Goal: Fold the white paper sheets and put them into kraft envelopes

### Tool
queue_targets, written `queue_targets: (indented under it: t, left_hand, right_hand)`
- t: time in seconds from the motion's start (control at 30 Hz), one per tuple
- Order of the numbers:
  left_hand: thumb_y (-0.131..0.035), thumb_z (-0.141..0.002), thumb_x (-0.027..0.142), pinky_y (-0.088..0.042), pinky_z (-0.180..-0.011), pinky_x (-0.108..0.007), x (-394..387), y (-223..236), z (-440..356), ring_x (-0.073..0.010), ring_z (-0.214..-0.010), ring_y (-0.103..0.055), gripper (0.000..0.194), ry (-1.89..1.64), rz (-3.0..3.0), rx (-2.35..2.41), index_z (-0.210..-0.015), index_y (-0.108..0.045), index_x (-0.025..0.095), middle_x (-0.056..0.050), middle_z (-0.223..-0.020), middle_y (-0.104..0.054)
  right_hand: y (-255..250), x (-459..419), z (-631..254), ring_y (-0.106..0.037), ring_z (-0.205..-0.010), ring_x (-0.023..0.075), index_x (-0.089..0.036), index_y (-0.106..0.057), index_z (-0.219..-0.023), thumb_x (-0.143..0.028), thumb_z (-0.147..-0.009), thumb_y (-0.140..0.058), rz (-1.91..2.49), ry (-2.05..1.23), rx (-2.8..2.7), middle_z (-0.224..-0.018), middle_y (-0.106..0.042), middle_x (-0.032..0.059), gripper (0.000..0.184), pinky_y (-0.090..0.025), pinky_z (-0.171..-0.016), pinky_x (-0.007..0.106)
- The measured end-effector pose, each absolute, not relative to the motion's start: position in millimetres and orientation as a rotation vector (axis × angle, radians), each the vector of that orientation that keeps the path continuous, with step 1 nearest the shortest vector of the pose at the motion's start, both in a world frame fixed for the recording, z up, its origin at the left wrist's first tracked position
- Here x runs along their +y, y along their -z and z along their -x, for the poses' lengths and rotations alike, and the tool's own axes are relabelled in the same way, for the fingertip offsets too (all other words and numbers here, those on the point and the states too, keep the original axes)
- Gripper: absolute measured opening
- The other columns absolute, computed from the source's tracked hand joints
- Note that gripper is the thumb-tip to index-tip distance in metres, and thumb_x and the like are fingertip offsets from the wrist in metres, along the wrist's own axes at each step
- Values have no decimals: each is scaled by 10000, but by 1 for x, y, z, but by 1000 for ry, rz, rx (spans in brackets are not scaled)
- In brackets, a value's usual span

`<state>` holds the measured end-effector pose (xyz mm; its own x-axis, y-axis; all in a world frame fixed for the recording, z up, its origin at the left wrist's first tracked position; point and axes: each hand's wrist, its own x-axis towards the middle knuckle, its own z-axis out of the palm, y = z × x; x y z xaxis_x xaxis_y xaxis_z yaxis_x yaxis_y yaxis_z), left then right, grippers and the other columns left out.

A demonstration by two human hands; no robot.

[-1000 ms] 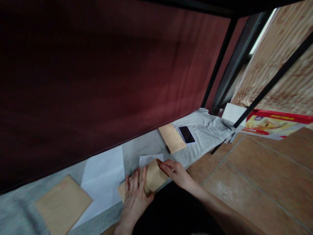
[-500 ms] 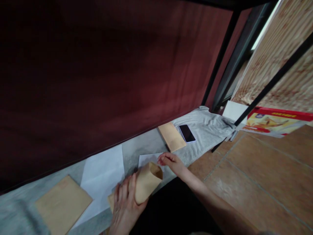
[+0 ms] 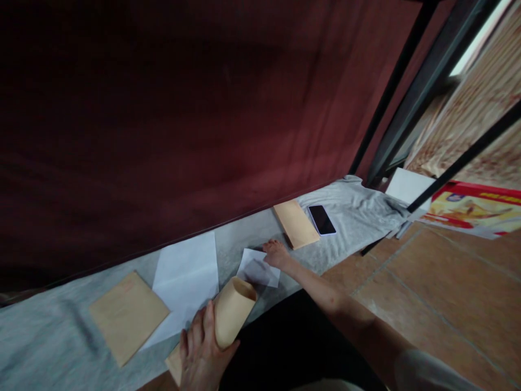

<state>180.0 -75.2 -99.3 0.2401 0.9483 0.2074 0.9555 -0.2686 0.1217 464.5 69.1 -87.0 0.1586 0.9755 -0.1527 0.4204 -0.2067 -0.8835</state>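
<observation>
Left hand [image 3: 203, 350] gripping brown envelope [image 3: 234, 314], mouth gaping. Right hand [image 3: 277, 254] at corner of small paper [image 3: 256, 270]; cannot tell if fingers pinch.

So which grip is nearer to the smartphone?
Right. The right grip is left of the smartphone, at the small white sheet; the left grip is farther left, holding the open kraft envelope.

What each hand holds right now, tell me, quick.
Left hand: closed around a brown paper envelope, its mouth gaping.
Right hand: at the edge of the small white paper; whether it grips it cannot be told.
</observation>
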Motion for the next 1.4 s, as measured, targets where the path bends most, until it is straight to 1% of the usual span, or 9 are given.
queue_targets:
  t: [0.1,0.17,0.3,0.47,0.67,0.83,0.9,1.27,1.4]
  left_hand:
    - [-645,-782,410,-286,-1134,-577,-78,102,-180,-383,-1327,-442,1010,425,2410,-1914,-1590,-89,166,-203,-1437,-457]
    - [-648,-787,420,-283,-1134,-580,-79,104,-182,-385,-1331,-436,1012,474,2370,-1934,-1591,-89,163,-208,-1445,-451]
    - [-643,-798,455,-279,-1128,-602,-79,106,-189,-405,-1320,-438,981,560,2324,-1940,-1588,-147,149,-226,-1449,-445]
    - [-641,-803,471,-292,-1122,-602,-77,106,-196,-410,-1327,-432,980,546,2326,-1937,-1585,-161,127,-238,-1452,-438]
    - [-669,-779,392,-257,-1146,-604,-78,101,-205,-404,-1364,-404,994,533,2402,-1877,-1590,-147,157,-226,-1472,-423]
    - [-674,-771,395,-268,-1145,-594,-78,100,-212,-403,-1383,-384,1011,555,2424,-1864,-1593,-130,170,-219,-1481,-417]
    - [-668,-774,387,-271,-1145,-593,-77,99,-214,-399,-1383,-385,1008,542,2426,-1875,-1593,-124,166,-218,-1481,-413]
    - [-647,-802,383,-286,-1122,-630,-70,89,-220,-394,-1328,-442,959,432,2345,-1858,-1587,-143,160,-228,-1459,-428]
    - [-649,-800,385,-240,-1148,-640,-69,91,-213,-400,-1372,-397,942,430,2368,-1823,-1581,-185,135,-243,-1481,-406]
  right_hand:
    - [82,60,-482,-585,-778,170,-169,-566,-592,-184,-699,-725,1655,-1102,-1330,-631,-574,-28,192,-425,-757,298]
    - [78,48,-492,-574,-691,151,-174,-598,-681,-265,-734,-695,1591,-1157,-1297,-633,-578,-35,142,-441,-660,273]
    - [70,17,-495,-621,-711,166,-185,-632,-936,-414,-734,-715,1277,-1316,-1005,-832,-679,11,317,-491,-579,262]
    - [67,-14,-476,-617,-691,168,-197,-651,-955,-386,-689,-772,1160,-1372,-898,-844,-684,16,348,-500,-550,268]
    - [76,-19,-454,-606,-687,190,-207,-651,-940,-382,-683,-745,1196,-1325,-871,-851,-691,31,324,-504,-587,317]
    - [87,-15,-434,-653,-941,257,-221,-650,-1000,-357,-677,-744,1101,-1170,-726,-999,-726,64,363,-515,-891,417]
    - [91,-16,-427,-656,-963,259,-217,-652,-1011,-347,-671,-748,1070,-1129,-671,-1019,-734,68,377,-501,-936,418]
    - [86,-33,-424,-676,-917,256,-235,-688,-947,-407,-670,-800,1078,-1318,-740,-948,-746,35,345,-524,-864,387]
    - [75,-27,-458,-657,-871,225,-224,-653,-992,-480,-703,-773,1153,-1223,-592,-953,-717,34,405,-524,-720,315]
